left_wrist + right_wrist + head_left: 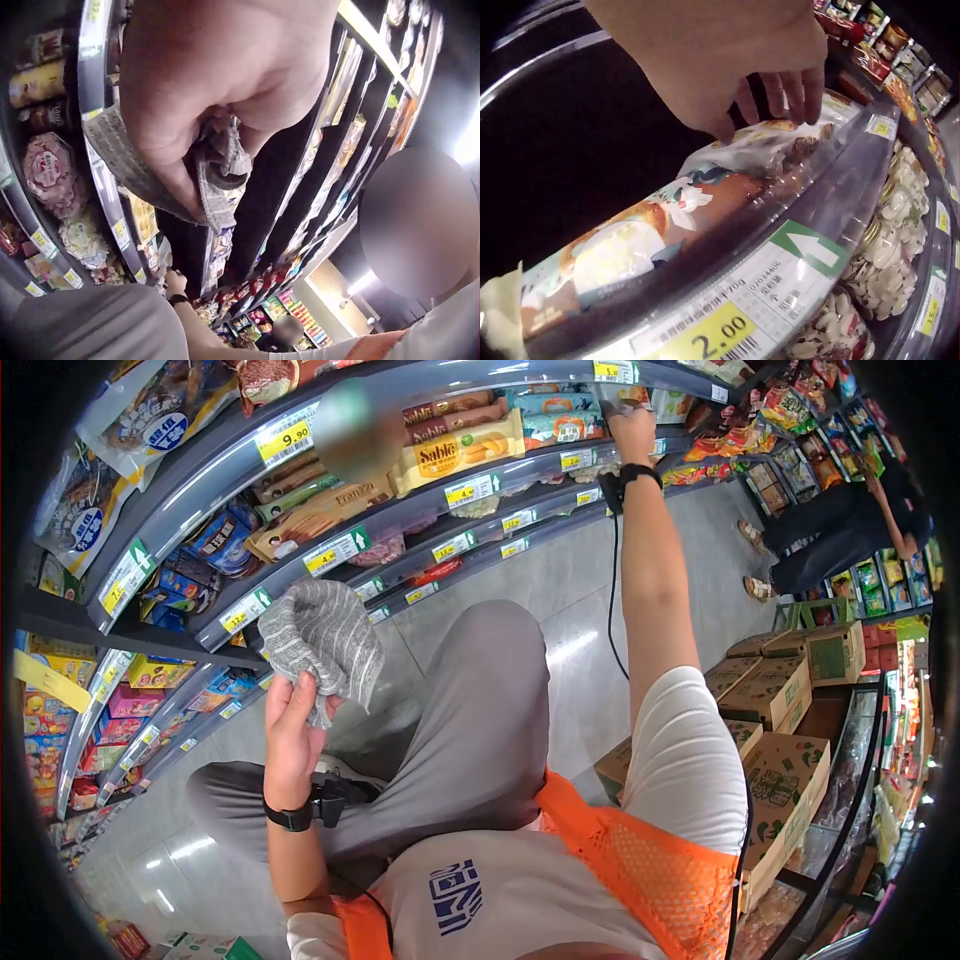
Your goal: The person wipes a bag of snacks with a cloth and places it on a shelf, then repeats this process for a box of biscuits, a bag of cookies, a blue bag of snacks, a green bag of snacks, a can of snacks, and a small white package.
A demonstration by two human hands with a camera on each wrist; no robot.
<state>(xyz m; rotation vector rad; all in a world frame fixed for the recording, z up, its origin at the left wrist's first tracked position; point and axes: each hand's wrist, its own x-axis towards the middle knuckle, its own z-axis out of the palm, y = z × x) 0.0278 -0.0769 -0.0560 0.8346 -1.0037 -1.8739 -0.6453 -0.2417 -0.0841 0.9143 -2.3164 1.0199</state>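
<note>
In the head view my left hand (292, 735) pinches a grey knitted cloth (325, 640), bunched and hanging above my lap; the left wrist view shows the cloth (214, 184) between thumb and fingers of the left hand (225, 82). My right hand (632, 435) reaches to a shelf at the top. From the right wrist view, the right hand (735, 67) has its fingers extended down onto a clear and white snack packet (780, 146) behind the shelf lip. Beside that packet lies a teal and orange package (637, 236).
Curved shelves with price tags (470, 490) run across the front, holding yellow Sablé packs (460, 453). Cardboard boxes (785, 785) stand at the right. Another person (850, 525) stands in the aisle at the upper right. My bent knee (500, 650) is near the lower shelves.
</note>
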